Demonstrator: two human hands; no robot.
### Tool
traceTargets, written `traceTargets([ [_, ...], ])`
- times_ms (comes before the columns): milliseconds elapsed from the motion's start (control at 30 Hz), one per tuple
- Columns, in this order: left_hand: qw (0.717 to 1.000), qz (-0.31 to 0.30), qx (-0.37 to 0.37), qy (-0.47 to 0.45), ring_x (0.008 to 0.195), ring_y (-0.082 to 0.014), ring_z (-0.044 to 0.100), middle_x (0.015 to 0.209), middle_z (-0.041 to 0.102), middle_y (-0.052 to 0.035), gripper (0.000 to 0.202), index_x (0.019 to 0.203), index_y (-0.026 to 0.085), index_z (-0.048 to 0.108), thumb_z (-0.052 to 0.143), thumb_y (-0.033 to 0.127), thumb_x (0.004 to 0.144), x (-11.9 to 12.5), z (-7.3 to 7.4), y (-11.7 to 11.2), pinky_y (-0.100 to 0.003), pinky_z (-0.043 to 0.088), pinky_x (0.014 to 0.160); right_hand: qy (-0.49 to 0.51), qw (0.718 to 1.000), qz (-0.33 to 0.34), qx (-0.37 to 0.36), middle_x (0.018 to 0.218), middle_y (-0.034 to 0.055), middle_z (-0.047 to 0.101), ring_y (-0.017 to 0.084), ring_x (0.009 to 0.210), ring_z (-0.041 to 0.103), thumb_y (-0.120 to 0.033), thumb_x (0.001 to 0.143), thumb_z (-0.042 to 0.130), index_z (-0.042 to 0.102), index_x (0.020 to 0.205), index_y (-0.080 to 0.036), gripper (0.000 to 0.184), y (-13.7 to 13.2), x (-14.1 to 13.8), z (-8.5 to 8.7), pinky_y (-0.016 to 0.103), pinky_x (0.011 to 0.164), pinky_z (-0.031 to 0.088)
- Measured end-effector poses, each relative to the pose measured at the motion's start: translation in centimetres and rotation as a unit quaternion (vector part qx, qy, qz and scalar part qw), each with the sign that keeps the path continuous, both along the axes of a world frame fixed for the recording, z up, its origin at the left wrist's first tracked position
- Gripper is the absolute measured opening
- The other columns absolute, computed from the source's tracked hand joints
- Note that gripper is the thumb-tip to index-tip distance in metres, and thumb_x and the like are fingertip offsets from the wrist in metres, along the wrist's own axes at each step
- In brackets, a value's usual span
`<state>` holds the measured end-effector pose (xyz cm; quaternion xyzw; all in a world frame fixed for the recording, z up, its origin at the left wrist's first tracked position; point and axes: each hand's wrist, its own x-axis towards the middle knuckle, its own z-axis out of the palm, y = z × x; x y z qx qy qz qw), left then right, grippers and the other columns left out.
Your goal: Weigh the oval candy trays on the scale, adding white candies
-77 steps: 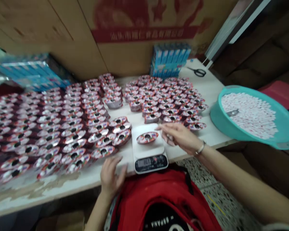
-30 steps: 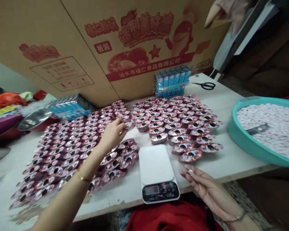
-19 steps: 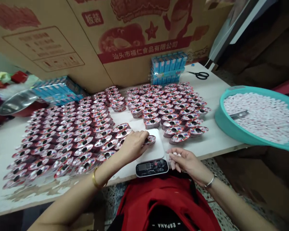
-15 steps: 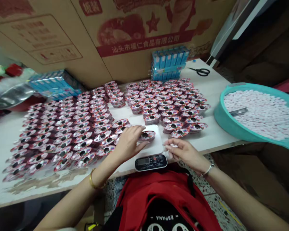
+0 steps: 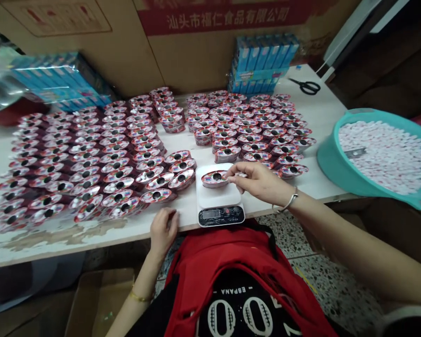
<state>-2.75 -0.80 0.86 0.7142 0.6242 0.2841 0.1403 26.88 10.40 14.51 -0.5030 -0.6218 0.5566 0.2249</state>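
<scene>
Clock read from the kitchen scale (image 5: 210, 200), 12 = away from the wearer. Main change: L hand (image 5: 163, 229) has just come off the foil-topped oval pack (image 5: 208, 179) & is now down at the front edge of the white table (image 5: 187, 215), approx 8 o'clock. Its fingers are half curled, a narrow gap to the thumb; can't tell if anything's in the palm.

R hand (image 5: 261, 181) has shifted in from the scale's rim to 3 o'clock of the pack, fingertips right by its end, poss. touching. Grip is narrow, pinching a few small white pieces (image 5: 242, 174). The pack stands upright mid-pan, w/ the dark round centre of its top facing up. Net effect: only R hand is at the pack now; as I judge it, the pan carries the pack w/o L hand's support. LCD digits too small to read for sure.

Around: more oval packs in rows approx 9–10 (image 5: 115, 176), another block at 1 (image 5: 249, 139). Teal tub (image 5: 331, 159) w/ loose white pieces, between 2 & 3. Black-handled scissors (image 5: 309, 88) further off, 1–2.
</scene>
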Motion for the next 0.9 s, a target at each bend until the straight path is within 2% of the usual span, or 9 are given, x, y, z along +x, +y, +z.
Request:
traceTargets([
  [167,0.999,0.006,0.032,0.032,0.074,-0.0153,0.056,0.079,0.061,-0.0036,0.01,0.086,0.019,0.056,0.053,0.028,0.088,0.1,-0.8,0.3,-0.028,0.045,0.07,-0.114,0.987,0.051,0.099,0.067,-0.001,0.059,0.009,0.057,0.048,-0.015,0.085,0.056,0.065,0.082,-0.014,0.009,1.4,-2.1,0.3,0.023,0.059,0.036],
  [300,0.999,-0.003,0.038,0.039,0.077,-0.0162,0.058,0.081,0.062,-0.0043,0.01,0.089,0.019,0.057,0.053,0.028,0.088,-0.2,-1.1,0.2,-0.029,0.045,0.072,-0.186,0.963,0.099,0.168,0.078,0.0027,0.063,0.012,0.071,0.053,-0.006,0.082,0.057,0.064,0.08,-0.014,0.011,2.0,-3.4,0.0,0.024,0.068,0.038],
  [433,0.998,-0.005,0.049,0.046,0.078,-0.0166,0.059,0.083,0.063,-0.0044,0.009,0.09,0.019,0.056,0.053,0.027,0.088,-0.3,-1.3,0.2,-0.029,0.046,0.073,-0.226,0.947,0.125,0.19,0.084,0.0053,0.062,0.015,0.081,0.054,-0.003,0.08,0.058,0.063,0.081,-0.013,0.012,2.3,-3.9,-0.6,0.026,0.076,0.039],
  [633,0.997,-0.007,0.062,0.05,0.079,-0.0171,0.059,0.083,0.063,-0.0045,0.007,0.091,0.02,0.056,0.055,0.025,0.087,-0.2,-1.3,0.2,-0.029,0.046,0.073,-0.232,0.94,0.14,0.206,0.088,0.0067,0.058,0.017,0.084,0.053,-0.011,0.081,0.063,0.062,0.087,-0.012,0.006,2.3,-3.9,-1.1,0.027,0.077,0.04],
  [733,0.997,-0.009,0.06,0.046,0.08,-0.0173,0.059,0.084,0.063,-0.0048,0.007,0.091,0.02,0.056,0.055,0.024,0.087,-0.1,-1.2,0.2,-0.03,0.046,0.074,-0.21,0.944,0.132,0.216,0.094,0.0075,0.059,0.016,0.085,0.054,-0.012,0.083,0.061,0.062,0.09,-0.014,0.008,2.3,-3.9,-0.7,0.027,0.077,0.042],
  [800,0.997,-0.011,0.06,0.045,0.08,-0.0171,0.058,0.084,0.063,-0.0049,0.006,0.092,0.02,0.056,0.055,0.024,0.087,-0.1,-1.2,0.2,-0.03,0.046,0.074,-0.195,0.945,0.11,0.238,0.096,0.0074,0.06,0.017,0.086,0.055,-0.014,0.084,0.059,0.063,0.091,-0.015,0.008,2.5,-3.3,0.2,0.03,0.079,0.044],
  [900,0.997,-0.008,0.06,0.047,0.079,-0.0168,0.058,0.084,0.062,-0.005,0.006,0.091,0.019,0.056,0.055,0.024,0.087,-0.1,-1.2,0.1,-0.03,0.046,0.074,-0.183,0.942,0.0,0.283,0.093,0.0073,0.063,0.019,0.084,0.058,-0.027,0.085,0.06,0.064,0.088,-0.017,0.011,3.1,0.7,2.1,0.035,0.077,0.047],
])
